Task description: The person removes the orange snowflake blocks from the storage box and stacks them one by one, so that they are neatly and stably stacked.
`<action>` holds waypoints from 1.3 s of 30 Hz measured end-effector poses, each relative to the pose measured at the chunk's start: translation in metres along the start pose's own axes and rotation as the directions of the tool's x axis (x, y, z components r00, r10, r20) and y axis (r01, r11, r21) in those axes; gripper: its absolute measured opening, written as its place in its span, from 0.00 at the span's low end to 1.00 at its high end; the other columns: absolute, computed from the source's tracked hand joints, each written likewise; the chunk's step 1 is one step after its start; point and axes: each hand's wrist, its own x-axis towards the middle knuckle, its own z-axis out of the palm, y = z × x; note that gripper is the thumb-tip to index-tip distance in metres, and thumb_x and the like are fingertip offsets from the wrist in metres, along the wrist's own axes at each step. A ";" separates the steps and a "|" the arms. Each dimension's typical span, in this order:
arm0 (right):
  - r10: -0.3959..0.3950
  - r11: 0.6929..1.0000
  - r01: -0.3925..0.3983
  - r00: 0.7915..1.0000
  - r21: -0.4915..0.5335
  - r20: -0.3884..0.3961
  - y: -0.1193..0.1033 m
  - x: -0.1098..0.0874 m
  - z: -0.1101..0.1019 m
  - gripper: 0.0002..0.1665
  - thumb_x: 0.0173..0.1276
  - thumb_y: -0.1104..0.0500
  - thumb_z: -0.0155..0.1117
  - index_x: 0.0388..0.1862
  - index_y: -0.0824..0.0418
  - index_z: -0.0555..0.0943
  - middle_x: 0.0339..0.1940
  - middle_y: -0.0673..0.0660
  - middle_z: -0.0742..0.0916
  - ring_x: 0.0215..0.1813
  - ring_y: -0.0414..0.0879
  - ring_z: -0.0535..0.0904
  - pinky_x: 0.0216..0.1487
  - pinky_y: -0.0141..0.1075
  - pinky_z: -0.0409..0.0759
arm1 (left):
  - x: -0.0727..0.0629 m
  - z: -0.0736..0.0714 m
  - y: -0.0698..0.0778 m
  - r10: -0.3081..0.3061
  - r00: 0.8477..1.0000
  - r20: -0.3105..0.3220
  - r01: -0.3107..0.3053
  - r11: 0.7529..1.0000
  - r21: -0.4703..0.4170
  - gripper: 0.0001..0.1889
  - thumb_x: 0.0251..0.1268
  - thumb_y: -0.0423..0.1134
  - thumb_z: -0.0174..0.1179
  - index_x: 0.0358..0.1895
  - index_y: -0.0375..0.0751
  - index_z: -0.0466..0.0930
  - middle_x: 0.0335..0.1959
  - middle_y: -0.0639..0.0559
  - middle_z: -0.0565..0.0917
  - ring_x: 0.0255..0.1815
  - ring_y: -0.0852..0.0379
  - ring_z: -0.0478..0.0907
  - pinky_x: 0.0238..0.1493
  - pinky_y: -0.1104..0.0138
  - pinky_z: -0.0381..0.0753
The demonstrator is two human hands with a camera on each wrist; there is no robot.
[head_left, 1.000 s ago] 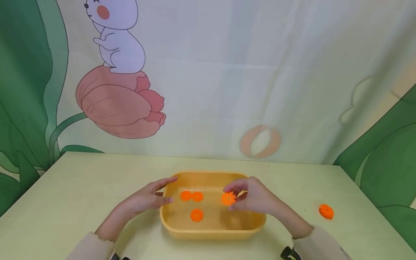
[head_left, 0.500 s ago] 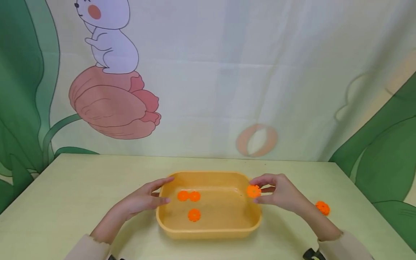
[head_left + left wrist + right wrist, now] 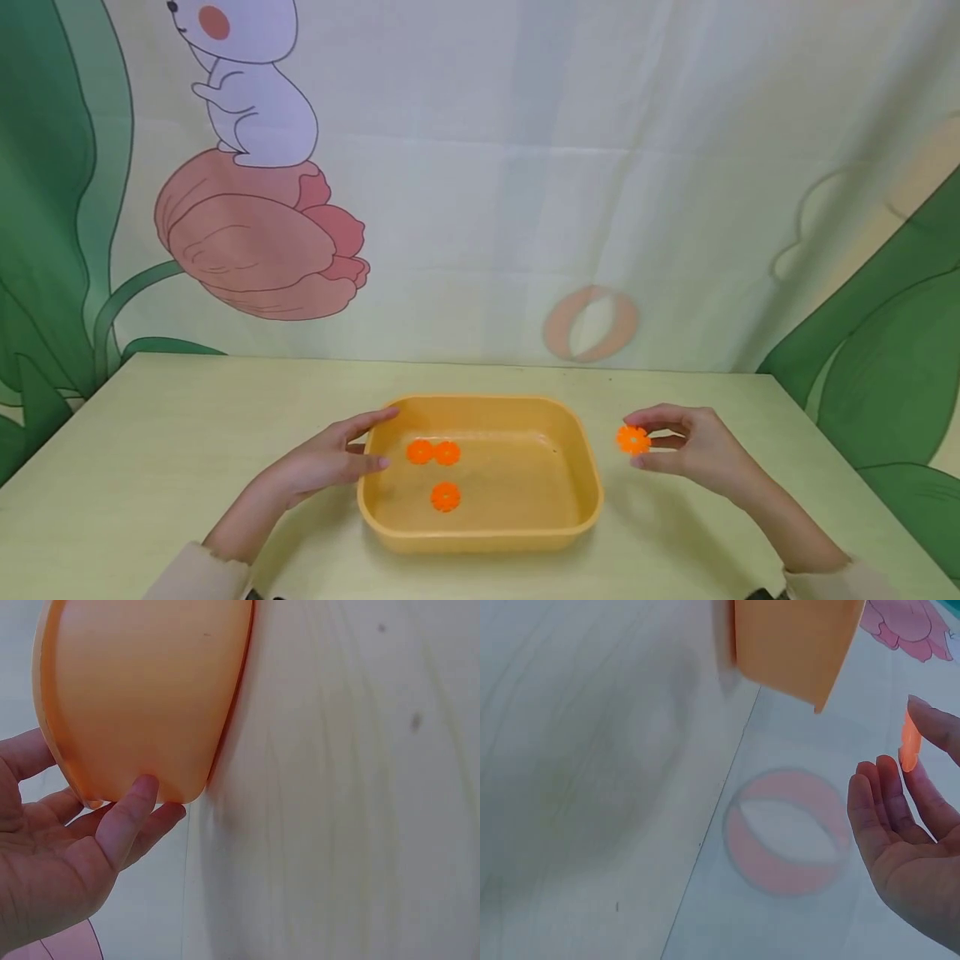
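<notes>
A yellow plastic tub [image 3: 480,540] stands on the table, and my left hand [image 3: 330,457] grips its left end, a fingertip on the back corner of the rim and the thumb over the side. Inside lie three flat orange notched discs: one disc [image 3: 446,497] toward the front, a second disc [image 3: 420,452] and a third disc [image 3: 447,453] side by side farther back. Right of the tub, my right hand [image 3: 697,446] pinches another orange notched disc [image 3: 633,440] above the table between thumb and finger; the right wrist view shows this held disc [image 3: 910,742] edge-on.
The pale table [image 3: 225,417] ends at the back against a hanging cloth [image 3: 465,208] printed with a white animal, a pink flower and green leaves. The right forearm reaches in over the table's right side.
My right hand has carried the orange disc rightward, from above the tub to beyond its right rim. A small orange pile on the right is now hidden behind the forearm. Left hand keeps its grip.
</notes>
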 end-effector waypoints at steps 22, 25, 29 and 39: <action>0.101 0.988 -0.119 0.980 -0.097 -0.173 0.041 -0.034 -0.051 0.31 0.52 0.61 0.71 0.53 0.74 0.73 0.40 0.39 0.82 0.41 0.33 0.80 0.41 0.25 0.77 | 0.003 -0.001 0.001 0.023 0.999 0.027 -0.022 0.999 -0.037 0.36 0.59 0.35 0.59 0.70 0.38 0.52 0.70 0.33 0.49 0.61 0.36 0.64 0.52 0.53 0.73; 0.097 0.983 -0.125 0.976 -0.134 -0.194 0.047 -0.036 -0.055 0.31 0.52 0.61 0.71 0.53 0.75 0.73 0.40 0.39 0.82 0.40 0.32 0.80 0.41 0.23 0.76 | 0.002 -0.001 0.001 0.022 0.999 0.029 -0.021 0.999 -0.035 0.37 0.59 0.36 0.59 0.70 0.39 0.52 0.70 0.33 0.49 0.59 0.38 0.67 0.52 0.54 0.74; 0.129 0.977 -0.159 0.971 -0.144 -0.202 0.055 -0.037 -0.059 0.31 0.52 0.61 0.71 0.52 0.74 0.74 0.40 0.40 0.82 0.40 0.30 0.79 0.40 0.24 0.77 | 0.002 0.000 0.001 0.009 1.000 0.017 -0.009 1.000 -0.025 0.36 0.59 0.36 0.60 0.70 0.40 0.53 0.69 0.33 0.50 0.57 0.43 0.70 0.51 0.55 0.75; 0.184 0.962 -0.212 0.968 -0.169 -0.170 0.079 -0.040 -0.077 0.31 0.53 0.58 0.70 0.53 0.72 0.74 0.42 0.40 0.82 0.41 0.25 0.75 0.38 0.30 0.79 | 0.001 0.001 -0.001 -0.001 1.000 0.006 0.001 1.000 -0.015 0.37 0.59 0.36 0.60 0.70 0.39 0.53 0.70 0.33 0.49 0.58 0.41 0.69 0.50 0.55 0.75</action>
